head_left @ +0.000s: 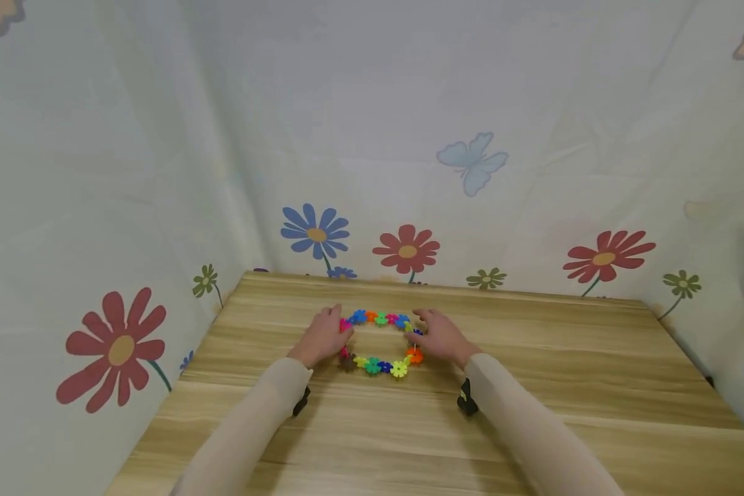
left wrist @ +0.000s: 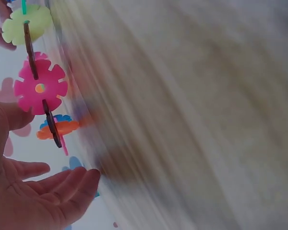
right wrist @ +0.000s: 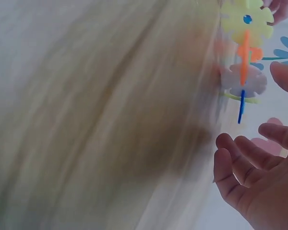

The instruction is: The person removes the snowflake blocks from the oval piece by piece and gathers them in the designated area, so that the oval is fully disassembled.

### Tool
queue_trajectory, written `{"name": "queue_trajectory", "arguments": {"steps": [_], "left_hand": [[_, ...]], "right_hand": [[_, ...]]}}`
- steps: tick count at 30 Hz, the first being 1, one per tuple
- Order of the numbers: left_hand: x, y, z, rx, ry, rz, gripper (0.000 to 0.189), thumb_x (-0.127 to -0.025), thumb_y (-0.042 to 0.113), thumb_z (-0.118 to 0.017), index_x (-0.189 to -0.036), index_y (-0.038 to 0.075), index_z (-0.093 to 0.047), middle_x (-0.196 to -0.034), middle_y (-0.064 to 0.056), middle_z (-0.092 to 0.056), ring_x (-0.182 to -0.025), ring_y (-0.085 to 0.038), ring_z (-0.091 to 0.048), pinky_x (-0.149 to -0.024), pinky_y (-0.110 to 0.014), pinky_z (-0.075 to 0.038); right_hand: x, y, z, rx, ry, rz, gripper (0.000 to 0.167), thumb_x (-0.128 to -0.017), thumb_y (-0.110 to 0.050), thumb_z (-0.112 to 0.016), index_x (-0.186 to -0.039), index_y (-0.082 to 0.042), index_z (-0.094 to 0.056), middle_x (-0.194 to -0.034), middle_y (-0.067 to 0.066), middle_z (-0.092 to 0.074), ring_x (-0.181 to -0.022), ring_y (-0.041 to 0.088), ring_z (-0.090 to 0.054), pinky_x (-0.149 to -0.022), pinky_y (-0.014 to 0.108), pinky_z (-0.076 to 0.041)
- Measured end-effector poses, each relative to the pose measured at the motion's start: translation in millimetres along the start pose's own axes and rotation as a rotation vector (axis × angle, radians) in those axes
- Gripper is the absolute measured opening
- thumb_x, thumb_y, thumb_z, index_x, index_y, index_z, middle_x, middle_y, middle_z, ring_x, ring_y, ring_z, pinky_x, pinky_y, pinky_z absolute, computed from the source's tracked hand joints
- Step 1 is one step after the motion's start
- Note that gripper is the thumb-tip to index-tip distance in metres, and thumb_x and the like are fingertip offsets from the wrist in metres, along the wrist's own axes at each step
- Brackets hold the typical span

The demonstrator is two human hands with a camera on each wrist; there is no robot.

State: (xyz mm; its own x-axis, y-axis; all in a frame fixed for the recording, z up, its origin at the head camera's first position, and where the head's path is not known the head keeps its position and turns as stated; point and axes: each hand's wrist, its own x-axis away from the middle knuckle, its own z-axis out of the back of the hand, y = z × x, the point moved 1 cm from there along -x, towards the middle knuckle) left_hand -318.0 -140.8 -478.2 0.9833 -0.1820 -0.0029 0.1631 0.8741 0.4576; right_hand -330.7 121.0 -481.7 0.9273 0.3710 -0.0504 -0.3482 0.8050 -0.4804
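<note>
Colourful notched plastic flower discs, slotted into one another, form a closed ring (head_left: 373, 366) on the wooden table. My left hand (head_left: 324, 336) is at the ring's left side, fingers loosely spread. In the left wrist view its thumb lies close by a pink disc (left wrist: 41, 91), and the other fingers extend below the chain. On the opposite side my right hand (head_left: 441, 337) is beside an orange disc (head_left: 415, 355), its fingers relaxed and slightly bent. The right wrist view shows a yellow disc (right wrist: 247, 19) above that hand's fingertips. Neither hand grips a disc.
The wood-grain table (head_left: 533, 413) runs back to a pale curtain (head_left: 372, 138) printed with flowers and a butterfly. More of this fabric hangs along the left side. Dark wrist-worn devices sit at both cuffs, including a black one (head_left: 468, 398) on the right.
</note>
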Motion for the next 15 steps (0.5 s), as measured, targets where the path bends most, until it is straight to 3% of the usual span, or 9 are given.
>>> {"name": "queue_trajectory", "arguments": {"steps": [7, 15], "left_hand": [[-4.8, 0.9, -3.1, -0.030, -0.002, -0.018, 0.061, -0.094, 0.025, -0.055, -0.141, -0.006, -0.033, -0.137, -0.027, -0.040, -0.126, -0.040, -0.038, -0.103, -0.048, -0.032], [-8.9, 2.9, -5.4, -0.020, -0.013, -0.003, 0.057, -0.094, 0.021, -0.056, -0.141, -0.004, -0.036, -0.138, -0.025, -0.041, -0.127, -0.038, -0.040, -0.104, -0.047, -0.031]], "right_hand": [[-7.3, -1.9, -9.3, 0.000, -0.043, -0.027, 0.062, -0.090, -0.040, -0.062, -0.140, -0.008, -0.043, -0.136, 0.017, -0.045, -0.120, 0.033, -0.046, -0.101, 0.047, -0.035], [-16.3, -4.4, -12.8, -0.026, -0.022, -0.025, 0.056, -0.089, -0.025, -0.065, -0.138, -0.006, -0.045, -0.122, 0.014, -0.052, -0.108, 0.027, -0.053, -0.097, 0.044, -0.040]]}}
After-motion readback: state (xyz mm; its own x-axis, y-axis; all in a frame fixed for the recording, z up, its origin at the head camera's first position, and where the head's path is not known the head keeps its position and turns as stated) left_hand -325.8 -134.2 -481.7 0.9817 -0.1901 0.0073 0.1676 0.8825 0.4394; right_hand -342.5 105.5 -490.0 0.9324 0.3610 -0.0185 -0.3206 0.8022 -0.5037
